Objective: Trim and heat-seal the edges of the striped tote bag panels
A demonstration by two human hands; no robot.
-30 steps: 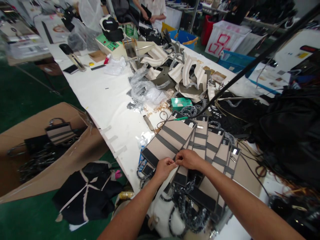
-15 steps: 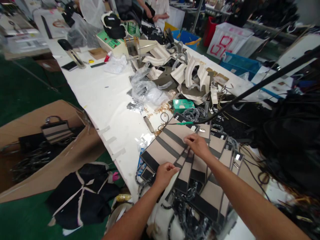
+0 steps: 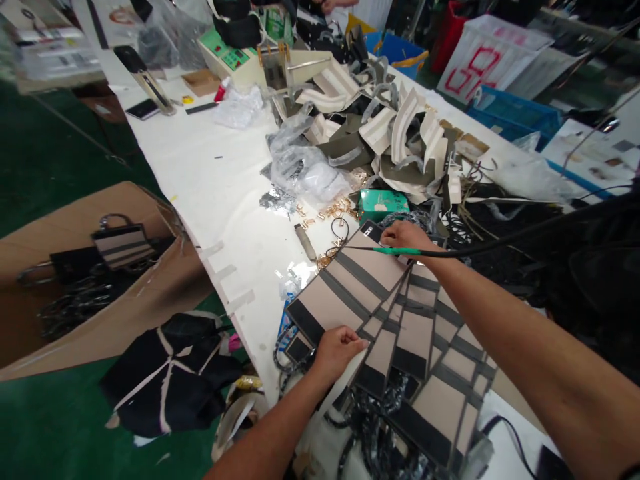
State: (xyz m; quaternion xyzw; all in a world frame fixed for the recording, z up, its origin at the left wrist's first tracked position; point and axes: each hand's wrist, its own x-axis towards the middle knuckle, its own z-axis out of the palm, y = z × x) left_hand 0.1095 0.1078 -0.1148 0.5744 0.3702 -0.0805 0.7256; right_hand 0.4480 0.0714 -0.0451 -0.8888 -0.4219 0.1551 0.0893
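Several beige bags with dark stripes [image 3: 360, 287] lie fanned and overlapping at the near edge of the white table [image 3: 215, 180]. My left hand [image 3: 340, 343] pinches the near edge of the top bag, fingers curled. My right hand [image 3: 405, 237] reaches to the far end of that bag and closes around a green-handled tool [image 3: 415, 251], whose black cord [image 3: 500, 243] runs off to the right. Dark chain straps [image 3: 380, 427] hang below the bags at the table edge.
A green box [image 3: 383, 200], gold hardware [image 3: 340, 208], crumpled plastic bags [image 3: 310, 177] and cream curved strips [image 3: 395, 127] crowd the table beyond. A cardboard box [image 3: 75, 220] on the left floor holds a striped bag [image 3: 117, 243]. Black fabric [image 3: 170, 380] lies on the green floor.
My right hand left my left hand at the bag's near edge and moved up across the bags to the green-handled tool. My left hand stayed at the near edge.
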